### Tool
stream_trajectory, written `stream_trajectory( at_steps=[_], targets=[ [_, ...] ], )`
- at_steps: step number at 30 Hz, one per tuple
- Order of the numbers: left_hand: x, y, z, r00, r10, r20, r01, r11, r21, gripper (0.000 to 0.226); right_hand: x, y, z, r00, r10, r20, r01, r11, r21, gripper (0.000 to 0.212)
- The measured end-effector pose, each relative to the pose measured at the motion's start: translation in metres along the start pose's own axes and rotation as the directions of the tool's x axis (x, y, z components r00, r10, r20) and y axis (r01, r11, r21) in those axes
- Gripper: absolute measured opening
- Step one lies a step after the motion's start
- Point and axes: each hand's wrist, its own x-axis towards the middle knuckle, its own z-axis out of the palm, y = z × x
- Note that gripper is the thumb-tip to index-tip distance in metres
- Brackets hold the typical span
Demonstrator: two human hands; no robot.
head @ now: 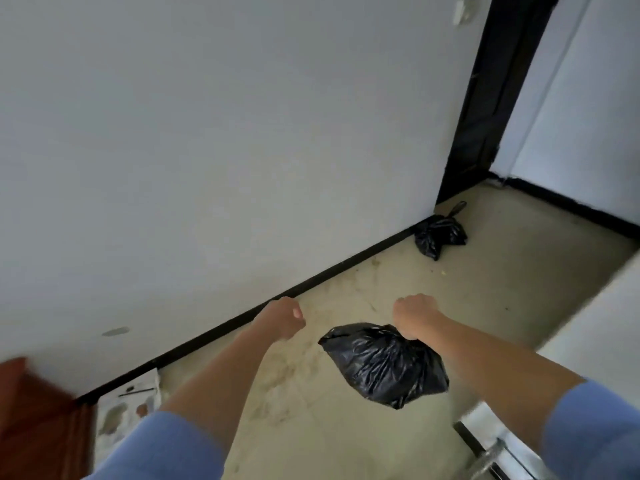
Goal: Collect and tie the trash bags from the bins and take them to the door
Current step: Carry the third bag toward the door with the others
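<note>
Down at the far left a reddish-brown shape [31, 420] is smeared by blur, and I cannot say what it is. Just beside it a white sheet with brownish blotches [130, 400] lies on the floor against the black skirting. The left hand [282, 317] is held out in front, fingers curled into a fist with nothing in it that I can see. To its right the black trash bag [384, 365] hangs clear of the floor from the right hand [414, 315], whose fingers are closed round the gathered neck. The hand covers that neck, so I cannot tell whether it is knotted. The bag is small, thin and crinkled and sags to a point, so I judge it light and soft. Film like that would likely slip or tear if grabbed by the belly, and the bunched top is the place to hold it. Farther on, a second black bag [440, 235] sits on the floor at the wall's corner with a loop sticking up from its top, near the dark door frame [491, 98]. I cannot make out whether the pale panel beyond the frame is the door. At the bottom right a shiny metal object [491, 452] is blurred and cut off by the edge.
</note>
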Motion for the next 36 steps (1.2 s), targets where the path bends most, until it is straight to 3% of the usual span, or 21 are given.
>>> stream_trajectory(
  at_steps=[5,9,16,20,25,28,32,36],
  targets=[
    [0.122,0.03,-0.019,0.996,0.007,0.086,-0.011,0.999,0.05,0.029,0.116,0.044,-0.011,0.993,0.005,0.114,-0.004,1.0,-0.01,0.027],
    [0.22,0.063,-0.035,0.989,-0.058,0.134,0.05,0.996,0.068,0.027,0.208,0.098,-0.025,0.983,0.028,0.18,-0.046,0.994,0.097,0.033],
    [0.363,0.144,-0.056,0.974,-0.039,0.225,0.032,0.999,0.037,0.028,0.314,0.202,-0.048,0.962,0.106,0.252,-0.157,0.969,0.193,0.005],
    [0.452,0.189,-0.062,0.965,0.01,0.261,-0.024,0.998,0.05,0.028,0.38,0.251,-0.054,0.952,0.151,0.265,-0.229,0.928,0.293,0.038],
    [0.583,0.246,-0.066,0.944,0.11,0.311,-0.136,0.989,0.061,0.029,0.48,0.306,-0.057,0.907,0.187,0.378,-0.318,0.891,0.323,0.028],
    [0.657,0.28,-0.08,0.928,0.146,0.343,-0.181,0.981,0.071,0.028,0.536,0.344,-0.072,0.893,0.236,0.383,-0.372,0.866,0.333,0.019],
    [0.739,0.328,-0.11,0.916,0.172,0.362,-0.215,0.973,0.083,0.016,0.599,0.391,-0.099,0.887,0.312,0.34,-0.434,0.814,0.386,0.033],
    [0.812,0.378,-0.12,0.907,0.185,0.38,-0.236,0.967,0.094,0.024,0.656,0.438,-0.114,0.885,0.337,0.32,-0.448,0.801,0.396,0.036]
  ],
)
